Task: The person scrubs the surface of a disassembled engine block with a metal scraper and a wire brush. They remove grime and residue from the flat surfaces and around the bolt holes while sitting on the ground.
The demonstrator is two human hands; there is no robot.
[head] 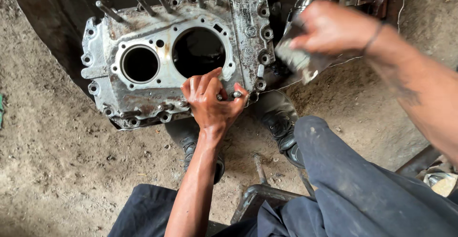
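Bare, gritty dirt floor [57,170] lies open at the left. A pitted grey cast-metal engine casing [143,89] with two round bores and upright studs rests on it. The left hand [212,101] grips its near edge, fingers curled over a stud. Farther right, the right hand [329,29] holds a blurred grey metal part [298,60] above the casing's right edge.

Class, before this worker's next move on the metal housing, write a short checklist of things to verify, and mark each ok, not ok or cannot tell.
1. Left hand grips the stud at the housing edge: ok.
2. Right hand holds the grey tool steady: cannot tell, blurred.
3. Both bores unobstructed: ok.
4. Top studs all present: cannot tell.
5. Shoes clear of the housing: not ok, close under its edge.
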